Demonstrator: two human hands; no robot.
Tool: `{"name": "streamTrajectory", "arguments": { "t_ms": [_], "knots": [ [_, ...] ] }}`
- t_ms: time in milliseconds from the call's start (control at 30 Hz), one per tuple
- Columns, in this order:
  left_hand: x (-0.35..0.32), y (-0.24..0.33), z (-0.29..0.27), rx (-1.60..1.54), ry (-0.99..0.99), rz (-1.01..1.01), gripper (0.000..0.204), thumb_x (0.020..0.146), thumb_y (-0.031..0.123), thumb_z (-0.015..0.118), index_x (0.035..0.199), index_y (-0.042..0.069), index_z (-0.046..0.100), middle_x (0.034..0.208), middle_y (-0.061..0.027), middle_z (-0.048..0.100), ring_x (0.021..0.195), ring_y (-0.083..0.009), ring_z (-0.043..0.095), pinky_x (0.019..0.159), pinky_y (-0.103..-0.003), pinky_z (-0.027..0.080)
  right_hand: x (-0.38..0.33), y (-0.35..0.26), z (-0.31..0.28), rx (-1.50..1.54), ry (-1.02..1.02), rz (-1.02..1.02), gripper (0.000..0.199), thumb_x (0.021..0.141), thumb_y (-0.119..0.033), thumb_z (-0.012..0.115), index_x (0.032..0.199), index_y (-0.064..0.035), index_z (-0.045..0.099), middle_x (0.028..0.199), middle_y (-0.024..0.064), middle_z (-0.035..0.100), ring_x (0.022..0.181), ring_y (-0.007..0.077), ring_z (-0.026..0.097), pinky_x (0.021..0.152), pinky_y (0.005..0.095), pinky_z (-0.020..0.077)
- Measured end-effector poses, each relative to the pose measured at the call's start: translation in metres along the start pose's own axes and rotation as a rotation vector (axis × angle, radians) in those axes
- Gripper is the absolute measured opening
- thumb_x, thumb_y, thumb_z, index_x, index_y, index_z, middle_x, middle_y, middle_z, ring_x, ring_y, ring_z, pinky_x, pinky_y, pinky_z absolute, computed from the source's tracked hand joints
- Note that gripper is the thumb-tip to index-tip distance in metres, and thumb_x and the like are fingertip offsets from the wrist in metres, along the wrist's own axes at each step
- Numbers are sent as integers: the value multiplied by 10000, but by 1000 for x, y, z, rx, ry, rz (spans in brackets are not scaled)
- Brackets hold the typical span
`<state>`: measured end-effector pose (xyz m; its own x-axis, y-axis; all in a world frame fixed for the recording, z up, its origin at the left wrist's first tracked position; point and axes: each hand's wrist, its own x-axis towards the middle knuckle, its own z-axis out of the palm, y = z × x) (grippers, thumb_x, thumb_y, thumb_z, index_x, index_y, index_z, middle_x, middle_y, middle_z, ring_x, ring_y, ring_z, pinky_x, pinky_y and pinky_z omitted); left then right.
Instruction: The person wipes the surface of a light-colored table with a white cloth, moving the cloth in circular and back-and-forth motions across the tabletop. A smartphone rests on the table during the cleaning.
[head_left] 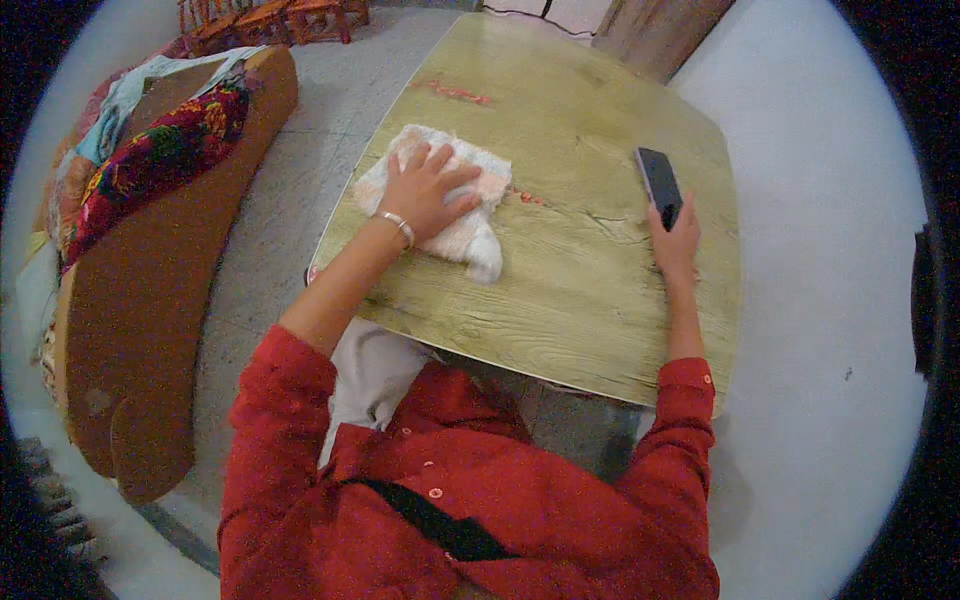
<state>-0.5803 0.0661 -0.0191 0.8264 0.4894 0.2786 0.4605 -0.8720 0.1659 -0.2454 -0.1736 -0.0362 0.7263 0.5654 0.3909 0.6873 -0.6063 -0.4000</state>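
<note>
My left hand (pixel 428 192) lies flat with its fingers spread on a white and pale-pink cloth (pixel 476 236), pressing it against the left part of the wooden-look table (pixel 560 300). The cloth is rumpled, and one corner bunches up toward me. On the right side of the table, my right hand (pixel 676 238) grips the lower end of a dark-screened smartphone (pixel 656 180), thumb and fingers on its two edges. The phone's screen faces up. It cannot be told whether the phone rests on the tabletop or is slightly raised.
Small reddish marks (pixel 456 93) show on the tabletop. Left of the table stands a brown sofa (pixel 150 300) with colourful cloths (pixel 170 145) over it. Wooden furniture (pixel 270 22) stands at the far left. A white wall (pixel 830 250) runs close along the table's right side.
</note>
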Motion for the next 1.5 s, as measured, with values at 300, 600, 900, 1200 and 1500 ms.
{"name": "streamTrajectory", "arguments": {
  "t_ms": [300, 600, 900, 1200, 1500],
  "knots": [
    [1, 12, 6, -16, 6, 65, 439, 865, 521, 524, 1241, 299, 570, 1375, -129, 443, 1283, -391, 354, 1001, -656, 247, 33, -9, -26, -198, -192, 139, 855, 607, -541, 747, 1227, 4, 524, 1202, 230, 566, 1127, 360, 524, 965, 438, 400],
    [-53, 7, -18, -116, 30, 78, 420, 846, 482, 580, 1219, 290, 595, 1361, -107, 466, 1306, -377, 353, 1047, -648, 194, 81, 44, -26, 121, -565, 9, 844, 496, -213, 802, 1275, -71, 509, 1231, 218, 543, 1125, 329, 529, 937, 399, 432],
    [-51, 5, -13, -105, 17, 73, 425, 854, 497, 562, 1227, 295, 588, 1376, -103, 457, 1312, -364, 355, 1039, -661, 196, 42, 12, -17, -211, -191, -255, 832, 596, 150, 520, 1336, -225, 460, 1417, 272, 328, 1309, 418, 322, 1097, 436, 264],
    [8, -18, 2, 28, -20, -102, 439, 868, 523, 522, 1253, 315, 563, 1412, -84, 420, 1318, -350, 339, 1029, -658, 203, -11, -50, -26, -290, -92, 237, 957, 666, -699, 642, 1253, 33, 454, 1280, 302, 450, 1198, 427, 412, 1012, 505, 313],
    [-4, -16, 2, -4, 66, -121, 420, 850, 510, 555, 1216, 306, 590, 1394, -104, 443, 1302, -367, 362, 1023, -678, 199, 33, 9, -37, 6, -379, 243, 923, 499, -495, 816, 1229, -12, 523, 1141, 213, 599, 1045, 341, 583, 907, 430, 459]
  ]
}}
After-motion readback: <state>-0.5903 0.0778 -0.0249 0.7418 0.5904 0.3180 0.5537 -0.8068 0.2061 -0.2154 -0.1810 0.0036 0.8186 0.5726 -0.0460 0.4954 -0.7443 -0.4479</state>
